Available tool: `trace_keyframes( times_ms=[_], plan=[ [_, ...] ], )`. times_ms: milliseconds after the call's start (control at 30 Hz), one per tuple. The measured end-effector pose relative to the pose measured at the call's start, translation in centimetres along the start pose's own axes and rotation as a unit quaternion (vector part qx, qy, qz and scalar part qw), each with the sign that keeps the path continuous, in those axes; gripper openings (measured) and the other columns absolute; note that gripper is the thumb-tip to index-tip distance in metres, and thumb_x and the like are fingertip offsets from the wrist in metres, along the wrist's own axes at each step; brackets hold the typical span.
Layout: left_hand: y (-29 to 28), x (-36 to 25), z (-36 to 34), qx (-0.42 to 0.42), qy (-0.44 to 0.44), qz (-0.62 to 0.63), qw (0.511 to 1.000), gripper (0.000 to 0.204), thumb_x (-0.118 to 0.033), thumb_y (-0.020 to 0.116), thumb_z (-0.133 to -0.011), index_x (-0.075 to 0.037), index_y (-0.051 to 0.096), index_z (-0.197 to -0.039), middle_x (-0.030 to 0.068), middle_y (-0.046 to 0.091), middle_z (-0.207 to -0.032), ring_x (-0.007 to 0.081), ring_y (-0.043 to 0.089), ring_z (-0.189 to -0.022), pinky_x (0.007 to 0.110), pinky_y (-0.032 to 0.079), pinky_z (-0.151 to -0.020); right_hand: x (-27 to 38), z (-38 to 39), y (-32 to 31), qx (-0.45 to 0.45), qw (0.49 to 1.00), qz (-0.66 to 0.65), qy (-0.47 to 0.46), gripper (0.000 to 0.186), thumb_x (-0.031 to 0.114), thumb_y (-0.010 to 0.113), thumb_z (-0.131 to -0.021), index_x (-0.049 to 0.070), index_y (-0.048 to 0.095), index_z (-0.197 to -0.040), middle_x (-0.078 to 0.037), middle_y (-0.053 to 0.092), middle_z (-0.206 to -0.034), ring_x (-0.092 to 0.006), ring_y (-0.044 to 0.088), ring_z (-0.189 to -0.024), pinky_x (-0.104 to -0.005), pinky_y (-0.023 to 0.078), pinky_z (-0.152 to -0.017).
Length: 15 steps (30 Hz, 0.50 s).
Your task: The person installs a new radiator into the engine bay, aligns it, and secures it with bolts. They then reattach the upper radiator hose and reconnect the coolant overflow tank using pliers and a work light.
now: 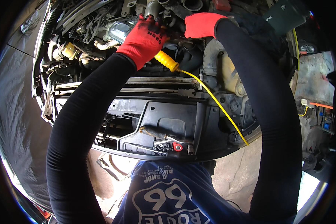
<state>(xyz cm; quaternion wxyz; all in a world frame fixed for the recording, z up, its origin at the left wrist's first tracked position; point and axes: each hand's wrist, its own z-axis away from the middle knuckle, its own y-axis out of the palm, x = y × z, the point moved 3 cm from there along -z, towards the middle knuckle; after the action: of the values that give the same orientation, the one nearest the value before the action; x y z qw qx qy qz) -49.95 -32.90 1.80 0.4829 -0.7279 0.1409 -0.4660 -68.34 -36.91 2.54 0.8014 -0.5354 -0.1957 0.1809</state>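
My left hand point(143, 40), in a red work glove with dark fingertips, reaches over the engine. Its fingers curl down beside a metal pipe point(152, 9); what they grip, if anything, is hidden. Under this hand runs a yellow ribbed handle point(166, 61), its yellow cord point(216, 100) trailing toward the lower right. A clear, silvery casing point(120, 31) shows at the other side of the hand, apparently the lamp end of that handle. My right hand point(202, 25), gloved in red too, is bent closed deep in the engine bay. Its fingertips and whatever they hold are out of sight.
On the black front panel point(164, 115) lie a ratchet wrench point(179, 142), a worn-handled tool point(153, 132) and small metal parts. A dark box point(286, 16) stands at the back right. Dark cloth point(20, 112) covers the left side. Hoses crowd the bay.
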Motion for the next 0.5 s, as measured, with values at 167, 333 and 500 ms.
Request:
trace_keyframes(
  times_ms=[167, 333, 500],
  plan=[
    [-0.2, -0.3, -0.5, 0.040, 0.049, -0.097, 0.993, 0.029, -0.027, 0.067, -0.087, -0.017, 0.070, -0.114, 0.0132, 0.066, -0.122, 0.0323, 0.061, -0.114, 0.049, 0.045, -0.099, -0.4, 0.1, 0.0, -0.008, 0.999, -0.016, 0.040, 0.033, 0.031, 0.063, -0.084, 0.004, 0.070, -0.102, -0.015, 0.071, -0.108, -0.0348, 0.066, -0.102, -0.0433, 0.053, -0.085],
    [0.0, 0.0, -1.0, 0.160, -0.020, 0.088, 0.983, 0.029, -0.035, 0.058, -0.094, -0.017, 0.071, -0.114, 0.0104, 0.064, -0.120, 0.0289, 0.056, -0.115, 0.044, 0.043, -0.100, -0.3, -0.2, 0.4, 0.003, 1.000, 0.005, 0.013, 0.029, 0.029, 0.062, -0.085, 0.005, 0.071, -0.100, -0.014, 0.070, -0.107, -0.0345, 0.066, -0.101, -0.0432, 0.053, -0.084],
    [-0.3, -0.4, -0.9, 0.149, -0.004, -0.012, 0.989, 0.028, -0.031, 0.058, -0.094, -0.016, 0.070, -0.115, 0.0108, 0.062, -0.124, 0.0294, 0.055, -0.118, 0.048, 0.041, -0.105, -0.8, -0.8, 0.8, 0.009, 1.000, 0.018, 0.012, 0.025, 0.026, 0.060, -0.087, 0.008, 0.072, -0.098, -0.012, 0.068, -0.109, -0.0332, 0.066, -0.101, -0.0432, 0.053, -0.083]
  ],
)
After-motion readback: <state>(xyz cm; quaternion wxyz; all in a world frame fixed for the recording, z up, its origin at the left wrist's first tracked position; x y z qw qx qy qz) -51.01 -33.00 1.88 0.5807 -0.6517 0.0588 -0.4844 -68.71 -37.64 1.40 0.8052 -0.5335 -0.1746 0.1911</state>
